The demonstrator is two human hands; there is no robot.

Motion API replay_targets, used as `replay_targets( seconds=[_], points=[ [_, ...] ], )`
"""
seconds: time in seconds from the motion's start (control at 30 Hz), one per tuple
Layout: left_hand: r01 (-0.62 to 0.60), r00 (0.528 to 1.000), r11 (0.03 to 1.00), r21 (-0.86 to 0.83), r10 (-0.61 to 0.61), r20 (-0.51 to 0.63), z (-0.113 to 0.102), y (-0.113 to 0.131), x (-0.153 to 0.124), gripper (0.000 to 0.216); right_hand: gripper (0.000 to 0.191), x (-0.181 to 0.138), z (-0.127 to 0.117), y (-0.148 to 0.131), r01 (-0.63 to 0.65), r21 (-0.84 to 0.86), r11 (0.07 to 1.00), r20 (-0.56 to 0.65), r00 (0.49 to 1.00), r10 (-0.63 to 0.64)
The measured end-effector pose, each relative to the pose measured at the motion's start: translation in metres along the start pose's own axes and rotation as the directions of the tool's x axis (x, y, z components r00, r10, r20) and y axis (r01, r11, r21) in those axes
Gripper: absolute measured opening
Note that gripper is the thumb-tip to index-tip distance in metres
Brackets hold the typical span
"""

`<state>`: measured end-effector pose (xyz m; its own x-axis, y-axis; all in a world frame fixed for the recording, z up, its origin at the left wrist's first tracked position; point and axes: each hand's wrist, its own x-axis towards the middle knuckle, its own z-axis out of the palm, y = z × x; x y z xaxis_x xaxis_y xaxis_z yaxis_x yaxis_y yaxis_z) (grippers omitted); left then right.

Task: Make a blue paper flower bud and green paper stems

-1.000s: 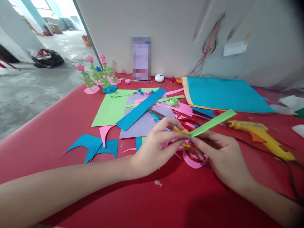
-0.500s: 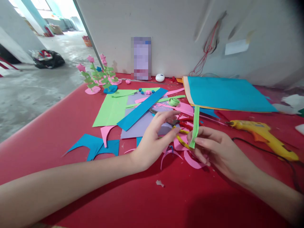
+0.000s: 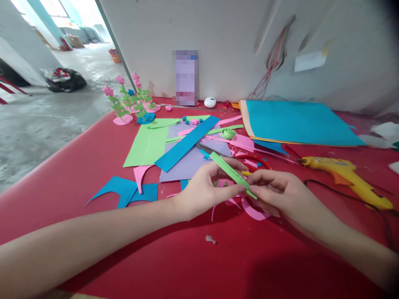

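Note:
A narrow green paper strip point(image 3: 230, 169) slants between my hands above the table. My left hand point(image 3: 210, 189) pinches it near its lower end, thumb in front and fingers behind. At that same lower end, my right hand point(image 3: 276, 191) grips it between thumb and fingertips. Scissors point(image 3: 254, 160) with red and yellow handles lie beneath, partly covered by my hands. Around them are pink paper scraps point(image 3: 254, 209), a blue paper strip point(image 3: 187, 143), a purple sheet point(image 3: 174, 170) and a green sheet point(image 3: 145, 145). A coiled green strip point(image 3: 228, 133) rests behind.
A yellow glue gun point(image 3: 346, 176) with a black cord lies at the right. Blue sheets point(image 3: 299, 120) are stacked at the back right. Paper flowers point(image 3: 131, 97) stand at the back left, and blue scraps point(image 3: 124, 191) lie at the left. A white case point(image 3: 210, 102) sits by the wall.
The green strip has tipped from nearly upright to slanting left. My left hand has moved right and closed on it; my right hand still holds its lower end.

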<state>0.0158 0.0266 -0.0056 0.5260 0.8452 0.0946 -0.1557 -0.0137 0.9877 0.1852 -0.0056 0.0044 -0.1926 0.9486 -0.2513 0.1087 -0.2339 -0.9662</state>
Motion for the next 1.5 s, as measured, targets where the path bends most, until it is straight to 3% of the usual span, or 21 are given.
replay_targets(
  seconds=[0.13,0.53,1.0,1.5],
  points=[
    [0.029,0.999,0.999,-0.041,-0.028,0.023,0.000,0.002,0.001,0.003,0.006,0.000,0.000,-0.002,0.050,-0.028,0.998,-0.027,0.998,-0.051],
    [0.053,0.998,0.991,-0.126,-0.047,0.048,-0.002,-0.003,0.004,0.004,0.008,0.000,-0.001,-0.003,0.075,-0.058,0.996,0.015,0.997,-0.074],
    [0.105,0.992,0.992,-0.073,-0.100,0.071,-0.003,-0.007,0.001,0.010,0.012,-0.001,0.000,-0.005,0.130,-0.109,0.985,0.030,0.991,-0.128],
    [0.162,0.986,0.987,-0.024,-0.161,0.033,-0.002,-0.007,0.000,0.014,0.009,-0.004,0.002,-0.002,0.106,-0.282,0.954,-0.083,0.987,-0.134]
  ],
)
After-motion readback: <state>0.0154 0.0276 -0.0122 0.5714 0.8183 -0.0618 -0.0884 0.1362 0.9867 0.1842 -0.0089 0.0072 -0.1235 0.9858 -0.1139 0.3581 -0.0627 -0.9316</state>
